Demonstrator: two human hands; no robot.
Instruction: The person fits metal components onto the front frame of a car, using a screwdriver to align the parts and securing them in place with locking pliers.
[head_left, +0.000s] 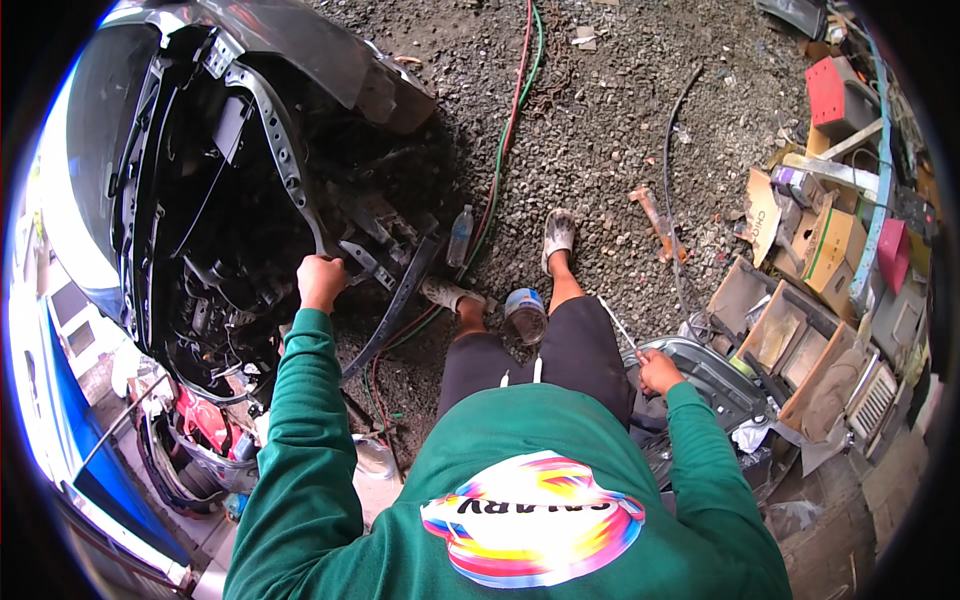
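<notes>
My left hand (322, 283) is closed round the lower end of a grey metal support bar (283, 155) at the front of a car with its engine bay (215, 270) exposed. Just beyond that hand, a dark curved strip (395, 305) slants down from the bar's bracket. Off to the right, my right hand (658, 370) grips a thin, pale metal rod (618, 322) that points up and to the left. Its exact kind is too small to tell. Beneath this hand lies a black moulded panel (705, 375).
Red and green hoses (507, 130) run across the gravel (600, 120). A clear bottle (461, 235) and a plastic tub (525, 315) stand near my feet. Wooden drawers (790, 345) and cardboard boxes (835, 250) crowd the right side. A black cable (668, 150) curves over the ground.
</notes>
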